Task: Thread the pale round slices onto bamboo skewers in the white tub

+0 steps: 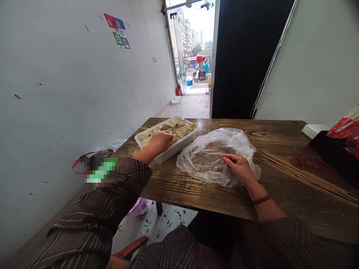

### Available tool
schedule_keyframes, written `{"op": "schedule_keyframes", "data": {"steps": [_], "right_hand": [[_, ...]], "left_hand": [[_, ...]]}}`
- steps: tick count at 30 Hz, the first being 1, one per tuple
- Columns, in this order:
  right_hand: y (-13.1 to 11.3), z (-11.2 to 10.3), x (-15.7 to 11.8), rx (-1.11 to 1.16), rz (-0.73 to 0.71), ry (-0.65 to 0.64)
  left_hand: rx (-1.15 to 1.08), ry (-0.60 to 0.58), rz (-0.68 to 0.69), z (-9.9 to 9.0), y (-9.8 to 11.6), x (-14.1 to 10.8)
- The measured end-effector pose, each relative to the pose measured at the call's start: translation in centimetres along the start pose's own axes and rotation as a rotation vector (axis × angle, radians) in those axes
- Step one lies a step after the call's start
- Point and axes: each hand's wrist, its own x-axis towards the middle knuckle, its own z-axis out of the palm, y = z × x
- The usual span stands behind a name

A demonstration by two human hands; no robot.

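A white plastic tray [179, 145] on the table holds layered pale slices [179, 129], apparently on thin sticks. My left hand [160, 142] is over the tray's near side with its fingers curled down; what they hold, if anything, is hidden. A clear plastic bag [190, 164] lies to the right of the tray, its mouth rolled open into a wide ring. Above the right part of that opening is my right hand [238, 166], thumb and fingertips pinched together. Anything between them is too small to make out.
Long thin wooden skewers [303, 173] lie across the right of the wooden table [179, 190], beside red-handled scissors [297, 163]. A black holder [327, 144] with red packets stands at the far right. A wall borders the left; beyond the table is a glass door [179, 52].
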Motion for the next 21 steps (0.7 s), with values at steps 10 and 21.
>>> {"op": "schedule_keyframes", "data": {"steps": [10, 21], "right_hand": [[0.1, 0.1, 0.1, -0.014, 0.011, 0.001], [0.6, 0.4, 1.2, 0.032, -0.006, 0.017]], "left_hand": [[-0.300, 0.216, 0.126, -0.6, 4.3, 5.3], [-0.284, 0.159, 0.099, 1.7, 6.8, 14.8]]}}
